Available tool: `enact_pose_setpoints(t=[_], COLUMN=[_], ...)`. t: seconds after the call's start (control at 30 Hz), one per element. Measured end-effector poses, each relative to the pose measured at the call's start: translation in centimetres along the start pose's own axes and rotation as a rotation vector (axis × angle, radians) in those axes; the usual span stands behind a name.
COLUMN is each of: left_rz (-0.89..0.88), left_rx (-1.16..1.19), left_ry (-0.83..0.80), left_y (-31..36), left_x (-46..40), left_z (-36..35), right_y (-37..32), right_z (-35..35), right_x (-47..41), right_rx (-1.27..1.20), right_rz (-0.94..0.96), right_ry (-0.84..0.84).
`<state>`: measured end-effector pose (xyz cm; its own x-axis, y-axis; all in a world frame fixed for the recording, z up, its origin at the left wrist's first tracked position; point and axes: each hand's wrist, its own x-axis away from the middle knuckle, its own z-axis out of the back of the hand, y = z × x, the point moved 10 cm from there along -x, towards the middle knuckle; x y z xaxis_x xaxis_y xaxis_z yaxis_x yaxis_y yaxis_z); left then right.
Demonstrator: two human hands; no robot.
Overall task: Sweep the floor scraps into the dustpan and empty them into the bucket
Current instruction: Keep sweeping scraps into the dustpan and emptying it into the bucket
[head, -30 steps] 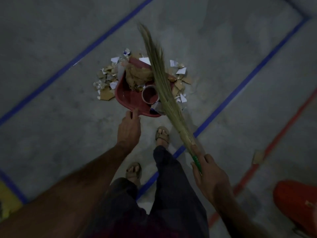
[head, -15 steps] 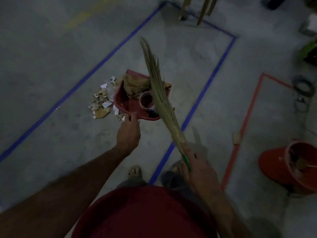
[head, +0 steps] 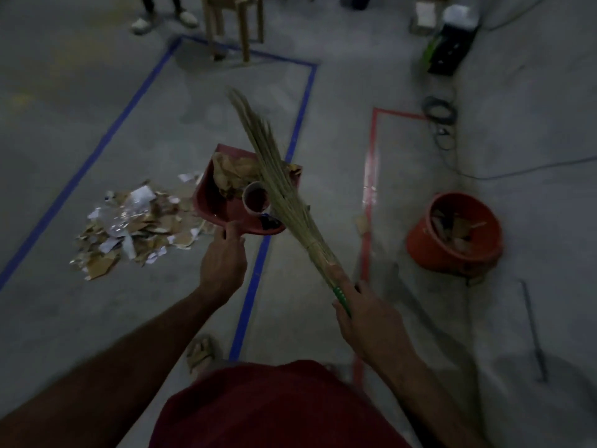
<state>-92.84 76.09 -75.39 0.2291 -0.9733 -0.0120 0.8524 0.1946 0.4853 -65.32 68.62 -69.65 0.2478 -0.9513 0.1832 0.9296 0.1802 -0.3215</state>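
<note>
Left hand gripped the near rim of the red plastic dustpan, apparently lifted, loaded with crumpled brown paper. Right hand clenched the straw broom by its green handle. Orange bucket stood to the right; torn paper scraps lay left.

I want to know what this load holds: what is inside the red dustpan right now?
The dustpan holds crumpled brown paper, a round cup-like piece and some dark bits near its back edge. The broom lies across its right part, hiding whatever is under the bristles.
</note>
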Motion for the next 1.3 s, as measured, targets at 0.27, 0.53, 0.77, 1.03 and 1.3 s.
enact_pose_setpoints(t=[0.27,0.53,0.77,1.03,1.3], left_rz=[-0.111,-0.295,-0.466,-0.481,-0.44], left_rx=[0.038,0.023,-0.043,-0.09,-0.291], left_ry=[-0.144,-0.271,-0.405,-0.526,-0.635], left_y=[15.7,25.7,35.7,48.6,57.4], left_x=[-1.3,-7.4,-10.8,-12.2,-12.9], left_z=[-10.6,-18.2,-25.8,-37.8,-51.2], right_y=[14.6,24.0,31.6,46.8,63.1], right_z=[5.3,5.4,6.7,8.8,10.3], right_x=[3.8,1.6,1.9,0.5,-1.5], right_rx=[-0.018,-0.149,-0.261,-0.255,-0.243], right_rz=[-0.195,-0.38,-0.611,-0.71,-0.724], right_ry=[0.006,0.087,0.169,0.155,-0.012])
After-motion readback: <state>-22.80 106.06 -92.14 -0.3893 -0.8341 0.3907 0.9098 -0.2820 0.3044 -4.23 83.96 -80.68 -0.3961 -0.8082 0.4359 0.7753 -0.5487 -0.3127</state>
